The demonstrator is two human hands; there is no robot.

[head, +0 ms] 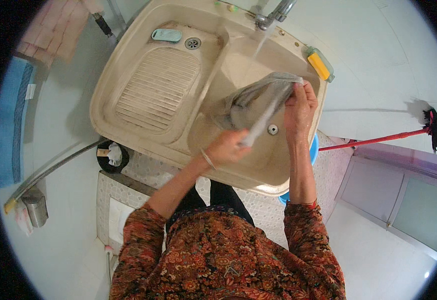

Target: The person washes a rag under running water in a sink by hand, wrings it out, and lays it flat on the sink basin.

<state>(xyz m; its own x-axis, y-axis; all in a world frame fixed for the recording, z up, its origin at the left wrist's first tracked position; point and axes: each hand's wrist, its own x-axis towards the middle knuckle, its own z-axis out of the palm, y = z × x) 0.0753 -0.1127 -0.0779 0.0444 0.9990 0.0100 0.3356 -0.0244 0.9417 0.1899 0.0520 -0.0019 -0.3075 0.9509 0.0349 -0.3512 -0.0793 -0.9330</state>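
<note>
A wet grey cloth [256,93] hangs between my hands over the right-hand basin of a beige laundry sink [237,168]. My right hand [301,103] pinches its upper right corner close to the basin's right wall. Lower and to the left, my left hand [229,145] grips another edge of the cloth; it is blurred. From the chrome tap [272,18] at the back, a stream of water [261,45] runs into the basin. A round drain fitting [273,129] shows between the cloth and my right wrist.
Left of the basin lies a ribbed washboard [158,88], with a light-blue brush [166,35] and a drain [193,43] behind it. A yellow and green bottle [320,64] rests on the right rim. Below are a black bin [109,167], a blue tub [314,148] and a red-handled broom [375,139].
</note>
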